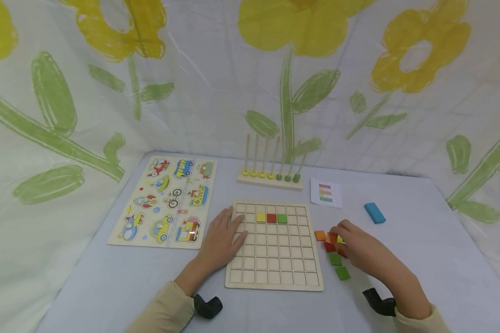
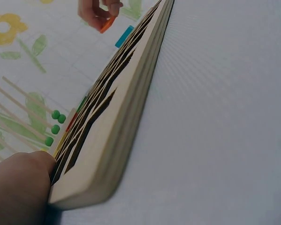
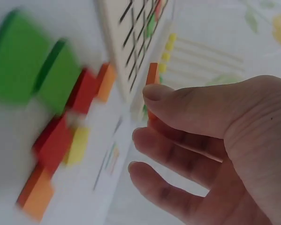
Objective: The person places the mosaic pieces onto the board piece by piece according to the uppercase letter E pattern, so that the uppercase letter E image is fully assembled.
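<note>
My right hand (image 1: 360, 249) pinches an orange tile (image 3: 152, 75) between thumb and index finger, raised over the loose tiles right of the board. In the right wrist view the hand (image 3: 215, 122) shows its other fingers loosely bent. My left hand (image 1: 221, 240) rests on the left edge of the wooden grid board (image 1: 273, 286), fingers spread; its thumb side (image 2: 20, 183) shows at the board's edge in the left wrist view. Upper cells of the board hold a yellow tile (image 1: 260, 217), a red tile (image 1: 271, 218) and a green tile (image 1: 282, 218), side by side.
Loose orange, red, yellow and green tiles (image 1: 342, 273) lie right of the board. Behind it stands a peg rack with beads (image 1: 271, 180). A printed card (image 1: 326, 193) and a blue block (image 1: 375, 213) are at the back right; a vehicle puzzle (image 1: 162, 203) lies left.
</note>
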`<state>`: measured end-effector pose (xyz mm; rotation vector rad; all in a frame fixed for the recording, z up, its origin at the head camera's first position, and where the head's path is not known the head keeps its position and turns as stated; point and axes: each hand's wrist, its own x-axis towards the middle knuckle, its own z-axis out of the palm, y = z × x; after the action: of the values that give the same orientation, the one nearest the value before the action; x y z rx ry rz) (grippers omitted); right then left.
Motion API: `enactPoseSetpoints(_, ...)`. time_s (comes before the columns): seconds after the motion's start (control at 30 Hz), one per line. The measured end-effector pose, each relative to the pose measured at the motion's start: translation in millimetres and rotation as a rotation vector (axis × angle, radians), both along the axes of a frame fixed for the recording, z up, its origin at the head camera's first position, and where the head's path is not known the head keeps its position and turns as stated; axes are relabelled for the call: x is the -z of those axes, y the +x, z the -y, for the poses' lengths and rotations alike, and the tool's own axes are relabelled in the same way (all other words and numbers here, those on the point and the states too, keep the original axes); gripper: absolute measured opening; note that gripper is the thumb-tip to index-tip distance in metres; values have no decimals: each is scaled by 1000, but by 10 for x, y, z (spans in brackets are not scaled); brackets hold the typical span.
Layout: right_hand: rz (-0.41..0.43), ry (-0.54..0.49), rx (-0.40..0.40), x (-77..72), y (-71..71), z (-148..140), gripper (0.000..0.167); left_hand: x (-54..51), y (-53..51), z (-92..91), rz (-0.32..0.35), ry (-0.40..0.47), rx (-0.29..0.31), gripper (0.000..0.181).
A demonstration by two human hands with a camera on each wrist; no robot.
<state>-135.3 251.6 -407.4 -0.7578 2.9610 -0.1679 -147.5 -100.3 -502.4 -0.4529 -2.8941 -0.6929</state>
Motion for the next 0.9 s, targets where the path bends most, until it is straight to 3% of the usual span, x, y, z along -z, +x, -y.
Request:
enactPoseSetpoints(0.43, -79, -42, -214, 9, -290, 877, 26, 7, -8, 11, -8, 2, 5, 52)
enactPoseSetpoints(0.67, -22, -42, -223, 149, -423, 1185, 12, -12, -2, 12, -16, 4, 0, 52)
enactPoseSetpoints(0.9, -52, -3, -273, 187, -445, 1316, 4, -19, -7, 1, -21, -2, 7, 49)
